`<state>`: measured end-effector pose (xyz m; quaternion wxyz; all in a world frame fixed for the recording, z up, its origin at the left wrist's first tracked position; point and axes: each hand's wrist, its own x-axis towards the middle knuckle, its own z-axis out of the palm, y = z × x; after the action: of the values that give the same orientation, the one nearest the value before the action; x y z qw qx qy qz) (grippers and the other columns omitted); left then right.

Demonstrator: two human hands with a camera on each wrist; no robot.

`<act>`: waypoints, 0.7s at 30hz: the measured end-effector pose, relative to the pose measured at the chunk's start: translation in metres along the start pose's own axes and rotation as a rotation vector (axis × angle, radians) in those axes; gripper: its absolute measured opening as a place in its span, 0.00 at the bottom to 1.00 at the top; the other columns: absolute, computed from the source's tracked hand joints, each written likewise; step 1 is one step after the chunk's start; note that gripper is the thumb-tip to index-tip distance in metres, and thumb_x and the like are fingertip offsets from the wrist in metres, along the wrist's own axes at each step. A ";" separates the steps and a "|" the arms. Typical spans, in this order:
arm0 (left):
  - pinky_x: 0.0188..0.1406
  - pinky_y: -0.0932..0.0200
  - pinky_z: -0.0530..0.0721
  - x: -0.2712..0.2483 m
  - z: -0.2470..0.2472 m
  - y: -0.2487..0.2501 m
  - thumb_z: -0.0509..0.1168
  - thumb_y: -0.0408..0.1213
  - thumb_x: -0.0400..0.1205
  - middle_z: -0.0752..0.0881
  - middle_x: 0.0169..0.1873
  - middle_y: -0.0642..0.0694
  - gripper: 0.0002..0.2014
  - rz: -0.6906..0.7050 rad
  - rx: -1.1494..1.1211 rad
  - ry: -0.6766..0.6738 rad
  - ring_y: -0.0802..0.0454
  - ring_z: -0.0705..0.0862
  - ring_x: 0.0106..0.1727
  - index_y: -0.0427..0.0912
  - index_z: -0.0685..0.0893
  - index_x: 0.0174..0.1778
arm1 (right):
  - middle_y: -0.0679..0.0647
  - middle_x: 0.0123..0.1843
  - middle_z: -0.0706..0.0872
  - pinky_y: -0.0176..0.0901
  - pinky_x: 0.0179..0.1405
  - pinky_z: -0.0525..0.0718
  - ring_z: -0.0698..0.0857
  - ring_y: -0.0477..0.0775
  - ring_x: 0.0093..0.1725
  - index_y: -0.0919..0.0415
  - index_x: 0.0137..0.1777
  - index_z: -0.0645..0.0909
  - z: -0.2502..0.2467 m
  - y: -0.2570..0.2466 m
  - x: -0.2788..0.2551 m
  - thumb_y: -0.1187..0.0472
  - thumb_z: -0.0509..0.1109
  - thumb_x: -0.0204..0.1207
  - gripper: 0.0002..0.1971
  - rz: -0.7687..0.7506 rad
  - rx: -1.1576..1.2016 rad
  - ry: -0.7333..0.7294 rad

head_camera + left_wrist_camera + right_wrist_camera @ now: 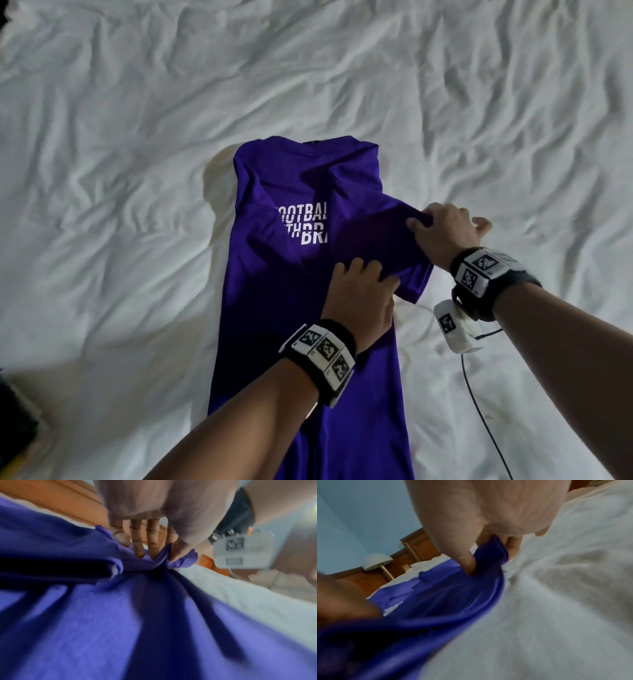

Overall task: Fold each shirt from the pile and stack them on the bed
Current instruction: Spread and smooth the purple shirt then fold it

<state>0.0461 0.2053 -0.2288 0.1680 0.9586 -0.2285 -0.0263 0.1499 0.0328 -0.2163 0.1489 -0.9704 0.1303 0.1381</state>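
- Purple shirt (281, 260) lies mid-frame on the white bed (137, 102).
- Right hand (445, 229) pinches its folded sleeve (380, 240).
- Left hand (359, 294) pinches the sleeve's lower edge.

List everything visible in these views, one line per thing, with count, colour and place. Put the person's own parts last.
shirt: one, purple with white lettering, lying lengthwise on the bed, its right sleeve folded in over the print.
bed sheet: one, white and wrinkled, covering the bed under the shirt.
lamp: one, white shade on a brass-coloured stem, beside the bed in the right wrist view.
headboard: one, brown wood, behind the bed.
cable: one, black, trailing over the sheet below the right wrist.
wristbands: two, black with white marker blocks, one per wrist.
left hand: one, gripping the sleeve's lower edge.
right hand: one, pinching the sleeve's upper edge.
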 end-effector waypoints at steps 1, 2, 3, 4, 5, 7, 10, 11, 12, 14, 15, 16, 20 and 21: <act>0.41 0.46 0.78 -0.003 -0.004 -0.001 0.68 0.43 0.74 0.83 0.40 0.46 0.07 -0.058 -0.083 0.058 0.41 0.81 0.42 0.47 0.86 0.45 | 0.53 0.55 0.82 0.63 0.72 0.61 0.77 0.59 0.64 0.54 0.54 0.82 -0.002 -0.003 -0.006 0.43 0.63 0.84 0.15 -0.027 0.027 0.023; 0.41 0.46 0.78 -0.007 -0.010 -0.003 0.64 0.42 0.74 0.83 0.41 0.46 0.08 -0.119 -0.167 0.113 0.40 0.81 0.42 0.47 0.85 0.45 | 0.51 0.52 0.80 0.60 0.69 0.65 0.76 0.58 0.60 0.55 0.50 0.80 -0.005 -0.006 -0.013 0.43 0.63 0.84 0.15 -0.056 0.096 0.047; 0.41 0.45 0.79 -0.012 -0.017 -0.006 0.61 0.41 0.74 0.83 0.41 0.47 0.09 -0.166 -0.242 0.155 0.40 0.81 0.43 0.46 0.84 0.45 | 0.50 0.48 0.80 0.56 0.63 0.70 0.77 0.57 0.54 0.55 0.47 0.78 -0.009 -0.012 -0.023 0.44 0.64 0.84 0.15 -0.068 0.214 0.055; 0.41 0.44 0.79 -0.018 -0.025 -0.010 0.60 0.40 0.73 0.82 0.41 0.48 0.09 -0.196 -0.297 0.184 0.41 0.81 0.43 0.46 0.83 0.46 | 0.50 0.43 0.80 0.49 0.53 0.74 0.78 0.56 0.48 0.56 0.44 0.76 -0.013 -0.018 -0.034 0.46 0.65 0.85 0.15 -0.060 0.363 0.050; 0.41 0.44 0.80 -0.024 -0.034 -0.016 0.60 0.37 0.73 0.82 0.42 0.48 0.09 -0.212 -0.334 0.207 0.42 0.81 0.43 0.46 0.82 0.46 | 0.50 0.39 0.80 0.43 0.43 0.75 0.78 0.54 0.42 0.57 0.43 0.75 -0.016 -0.024 -0.046 0.47 0.65 0.85 0.15 -0.044 0.504 0.051; 0.40 0.45 0.82 -0.040 -0.050 -0.030 0.61 0.32 0.73 0.81 0.43 0.49 0.09 -0.229 -0.390 0.246 0.44 0.82 0.43 0.45 0.81 0.47 | 0.51 0.35 0.79 0.35 0.32 0.72 0.76 0.50 0.35 0.61 0.42 0.75 -0.017 -0.034 -0.071 0.51 0.67 0.85 0.15 0.001 0.679 0.112; 0.39 0.46 0.84 -0.064 -0.064 -0.060 0.57 0.31 0.71 0.80 0.43 0.51 0.11 -0.235 -0.433 0.285 0.47 0.82 0.43 0.45 0.81 0.45 | 0.52 0.33 0.79 0.38 0.31 0.73 0.75 0.52 0.33 0.63 0.42 0.78 -0.003 -0.038 -0.105 0.52 0.68 0.84 0.15 0.108 0.805 0.148; 0.40 0.45 0.84 -0.072 -0.065 -0.070 0.57 0.32 0.70 0.80 0.43 0.52 0.11 -0.243 -0.432 0.289 0.48 0.83 0.43 0.45 0.81 0.44 | 0.52 0.32 0.80 0.40 0.32 0.73 0.76 0.53 0.33 0.63 0.41 0.79 0.006 -0.037 -0.114 0.52 0.69 0.84 0.15 0.152 0.834 0.115; 0.40 0.45 0.84 -0.081 -0.065 -0.079 0.56 0.32 0.70 0.80 0.43 0.54 0.11 -0.260 -0.429 0.287 0.49 0.83 0.43 0.45 0.82 0.43 | 0.52 0.31 0.80 0.43 0.33 0.74 0.78 0.55 0.34 0.62 0.39 0.79 0.017 -0.037 -0.123 0.52 0.69 0.83 0.16 0.195 0.849 0.072; 0.41 0.46 0.85 -0.097 -0.062 -0.094 0.57 0.32 0.71 0.81 0.42 0.56 0.11 -0.305 -0.421 0.267 0.51 0.83 0.42 0.48 0.83 0.42 | 0.53 0.30 0.81 0.48 0.35 0.76 0.81 0.60 0.34 0.61 0.37 0.80 0.036 -0.035 -0.137 0.51 0.70 0.83 0.17 0.261 0.838 -0.005; 0.41 0.46 0.85 -0.103 -0.059 -0.099 0.59 0.31 0.71 0.81 0.42 0.56 0.11 -0.327 -0.412 0.250 0.52 0.84 0.42 0.49 0.83 0.42 | 0.53 0.30 0.82 0.48 0.35 0.76 0.82 0.62 0.35 0.60 0.35 0.80 0.045 -0.034 -0.143 0.51 0.70 0.83 0.17 0.275 0.830 -0.033; 0.41 0.47 0.86 -0.108 -0.055 -0.102 0.60 0.30 0.71 0.82 0.42 0.57 0.11 -0.343 -0.399 0.227 0.52 0.84 0.42 0.50 0.83 0.42 | 0.53 0.29 0.81 0.47 0.35 0.76 0.81 0.61 0.35 0.61 0.35 0.79 0.052 -0.033 -0.147 0.51 0.69 0.84 0.18 0.276 0.817 -0.056; 0.41 0.45 0.86 -0.121 -0.041 -0.110 0.63 0.31 0.73 0.82 0.43 0.57 0.09 -0.320 -0.310 0.120 0.49 0.84 0.45 0.51 0.83 0.42 | 0.50 0.32 0.81 0.44 0.34 0.73 0.79 0.54 0.35 0.59 0.36 0.81 0.063 -0.028 -0.156 0.53 0.67 0.86 0.17 0.272 0.734 -0.106; 0.42 0.45 0.86 -0.122 -0.040 -0.111 0.63 0.34 0.73 0.83 0.43 0.57 0.07 -0.311 -0.285 0.115 0.48 0.83 0.45 0.51 0.84 0.41 | 0.51 0.32 0.82 0.43 0.34 0.74 0.80 0.53 0.36 0.59 0.36 0.81 0.063 -0.026 -0.156 0.54 0.67 0.86 0.16 0.275 0.720 -0.109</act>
<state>-0.0101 0.3649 -0.2314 0.3085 0.9488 -0.0618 -0.0291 -0.0016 0.1106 -0.2193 0.4667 -0.8208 0.2914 0.1536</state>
